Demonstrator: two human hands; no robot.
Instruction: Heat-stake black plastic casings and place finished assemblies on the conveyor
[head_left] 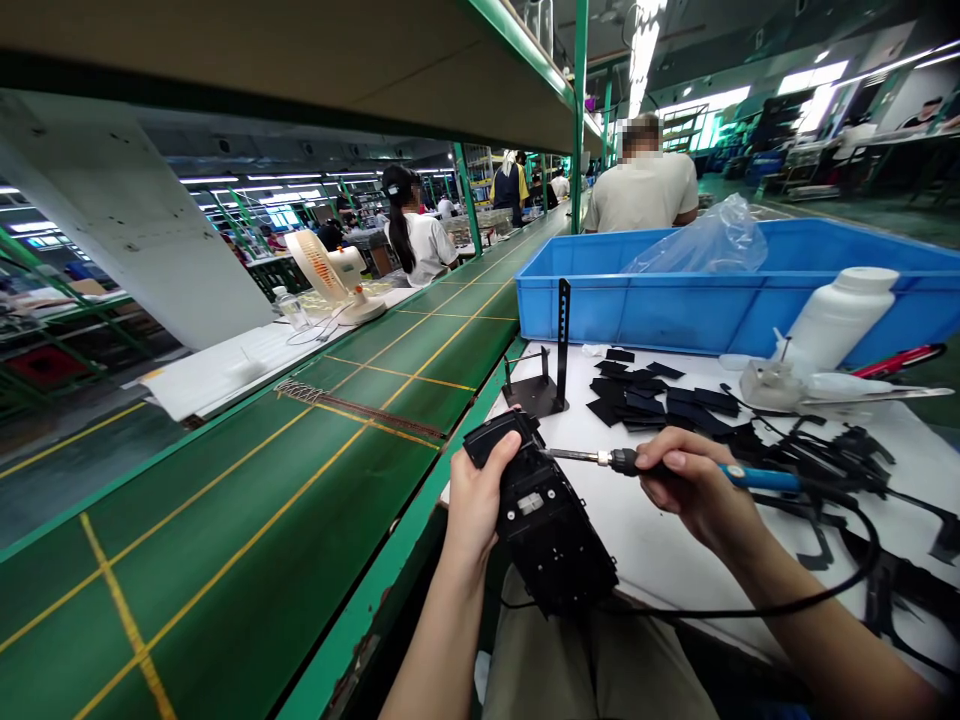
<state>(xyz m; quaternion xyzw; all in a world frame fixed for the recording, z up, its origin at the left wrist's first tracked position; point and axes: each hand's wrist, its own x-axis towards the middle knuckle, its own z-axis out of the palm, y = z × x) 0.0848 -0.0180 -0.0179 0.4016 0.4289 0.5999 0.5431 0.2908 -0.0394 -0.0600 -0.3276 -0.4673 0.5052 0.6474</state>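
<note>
My left hand (478,495) is wrapped round the upper left side of a black plastic housing (559,540), its thumb on top. The housing is tilted above my lap and has small screws and a pale rectangular piece on its face. In my right hand (686,480) is a soldering iron (761,478) with a blue handle, pinched near its black collar. Its metal tip points left, at the upper right edge of the housing; whether it touches cannot be made out. A black cable runs from the handle and loops below the right forearm.
Black pieces (637,395) and black strips lie on the white table (645,540). Behind them are a blue bin (637,310), a white bottle (847,315) and a black metal stand (544,390). A green conveyor belt (300,510) runs left; a fan (330,275) and people are beyond.
</note>
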